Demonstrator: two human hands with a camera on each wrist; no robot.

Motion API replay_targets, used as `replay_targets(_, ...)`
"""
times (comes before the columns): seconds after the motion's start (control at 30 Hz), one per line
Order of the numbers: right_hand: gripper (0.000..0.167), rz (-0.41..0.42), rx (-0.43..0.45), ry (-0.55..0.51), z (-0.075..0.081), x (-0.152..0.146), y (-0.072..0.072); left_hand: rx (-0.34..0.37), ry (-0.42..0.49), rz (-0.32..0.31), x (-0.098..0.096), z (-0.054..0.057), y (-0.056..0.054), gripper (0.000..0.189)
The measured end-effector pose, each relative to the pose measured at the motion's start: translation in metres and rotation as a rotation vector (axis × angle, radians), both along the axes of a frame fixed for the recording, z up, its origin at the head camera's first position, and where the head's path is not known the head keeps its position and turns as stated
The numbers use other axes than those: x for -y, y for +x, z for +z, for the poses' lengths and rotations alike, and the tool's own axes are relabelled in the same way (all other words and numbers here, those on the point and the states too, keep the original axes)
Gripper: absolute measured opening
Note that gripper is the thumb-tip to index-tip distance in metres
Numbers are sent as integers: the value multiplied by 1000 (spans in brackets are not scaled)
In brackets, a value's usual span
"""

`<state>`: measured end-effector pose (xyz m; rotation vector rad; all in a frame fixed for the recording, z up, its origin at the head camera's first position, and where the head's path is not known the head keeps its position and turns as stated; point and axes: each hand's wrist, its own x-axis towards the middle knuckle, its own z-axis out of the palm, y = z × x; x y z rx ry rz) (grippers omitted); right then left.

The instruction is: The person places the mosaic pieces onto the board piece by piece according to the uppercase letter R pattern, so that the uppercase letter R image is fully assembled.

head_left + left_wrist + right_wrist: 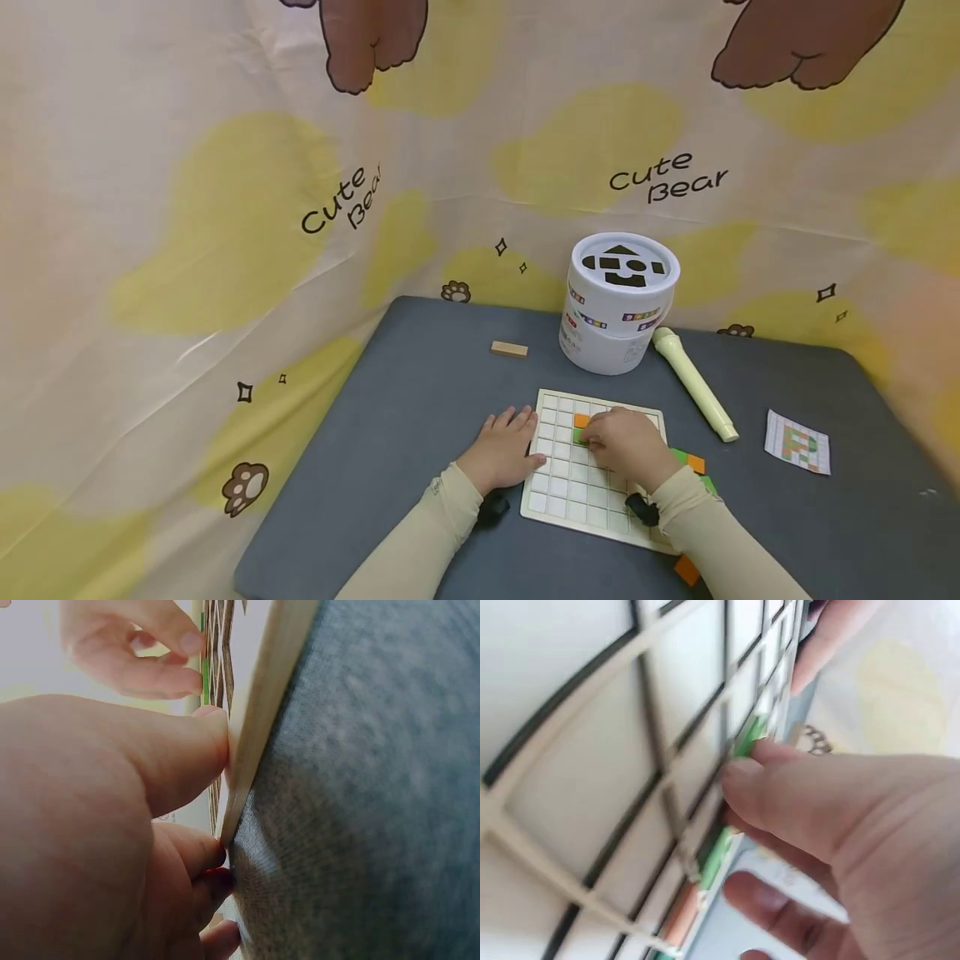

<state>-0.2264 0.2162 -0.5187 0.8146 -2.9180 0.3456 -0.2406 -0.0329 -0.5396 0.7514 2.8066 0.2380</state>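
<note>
A pale wooden grid board (555, 500) with white squares lies on the dark table. My left hand (501, 454) rests at its left edge, fingers extended and thumb on the rim; the left wrist view shows the thumb (187, 754) against that rim. Over the upper part of the board, my right hand (630, 446) pinches a green square tile (578, 436) at the grid. Just above that tile an orange tile (582, 421) sits in a square. Up close, the right thumb and fingers meet at the green tile (751, 735), with more green and orange tiles along that row.
Loose green and orange tiles (696, 464) lie right of the board, one orange tile (686, 570) near my right sleeve. Behind stand a white bucket (621, 333) with a shape-cutout lid, a pale yellow stick (697, 387) and a wooden block (509, 349). A pattern card (798, 446) lies far right.
</note>
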Motion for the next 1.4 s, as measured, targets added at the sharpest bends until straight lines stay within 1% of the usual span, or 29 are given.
replay_targets(0.03,15,2,-7,21,1,1,2,4,4,4,1,-1,0,78)
replay_targets(0.07,15,-4,5,32,3,0,5,9,10,8,3,-2,1,78)
replay_targets(0.13,17,-52,77,9,10,-5,13,17,23,9,4,-3,2,79)
replay_targets(0.2,21,-137,168,-64,16,-18,23,23,35,6,5,-3,2,79)
replay_targets(0.3,28,-259,274,-242,21,-51,38,20,40,4,5,-2,1,79)
replay_targets(0.4,33,-381,344,-396,12,-92,49,13,36,9,7,-1,1,79)
replay_targets(0.5,37,-485,375,-512,-2,-121,55,17,34,10,10,1,1,80)
replay_targets(0.57,38,-523,379,-552,-8,-131,55,22,39,8,12,3,0,80)
replay_targets(0.63,37,-533,366,-578,-11,-134,54,30,51,8,13,4,-1,80)
replay_targets(0.8,32,-510,336,-565,-14,-135,48,36,72,4,13,6,-4,80)
replay_targets(0.9,33,-487,312,-527,-18,-136,46,39,68,3,11,7,-5,80)
replay_targets(1.0,36,-486,296,-477,-23,-138,47,40,60,0,8,6,-5,80)
replay_targets(1.1,37,-500,288,-427,-26,-140,50,42,57,-6,5,5,-5,80)
replay_targets(1.23,33,-522,279,-387,-27,-144,54,45,46,-18,1,3,-5,79)
replay_targets(1.4,32,-541,294,-343,-20,-143,54,40,31,-21,0,4,-4,78)
